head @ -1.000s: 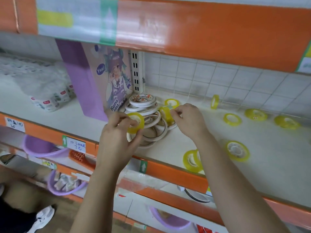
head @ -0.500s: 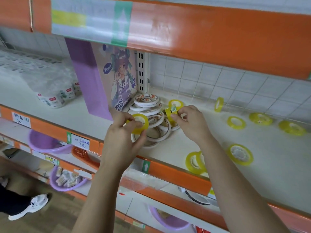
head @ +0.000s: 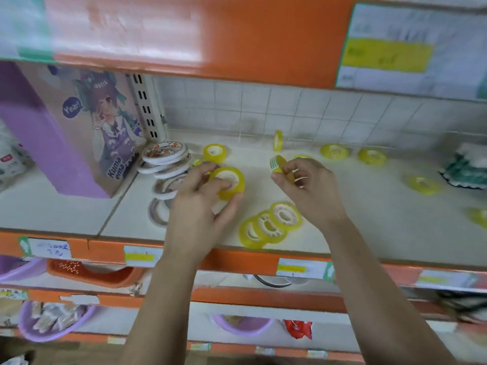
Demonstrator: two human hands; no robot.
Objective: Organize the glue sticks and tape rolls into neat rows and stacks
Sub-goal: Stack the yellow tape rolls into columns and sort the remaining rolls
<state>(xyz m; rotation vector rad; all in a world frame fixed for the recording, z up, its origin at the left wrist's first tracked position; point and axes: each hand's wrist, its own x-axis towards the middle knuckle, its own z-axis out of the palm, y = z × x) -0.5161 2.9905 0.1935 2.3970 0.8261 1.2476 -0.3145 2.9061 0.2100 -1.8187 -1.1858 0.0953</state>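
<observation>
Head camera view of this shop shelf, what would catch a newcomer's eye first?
Two bare hands meet mid-shelf: the left hand grips a thick yellow tape roll, the right hand pinches a thinner yellow roll. Three overlapping yellow rolls lie near the front edge, between the forearms. At the left, a slumped stack of flat white tape rolls sits beside a purple cartoon-printed box.

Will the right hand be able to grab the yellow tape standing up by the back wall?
Probably yes, but not straight away. The upright roll stands on the shelf behind the right hand, and nothing seems to block it. But its fingers are busy pinching a small roll.
</observation>
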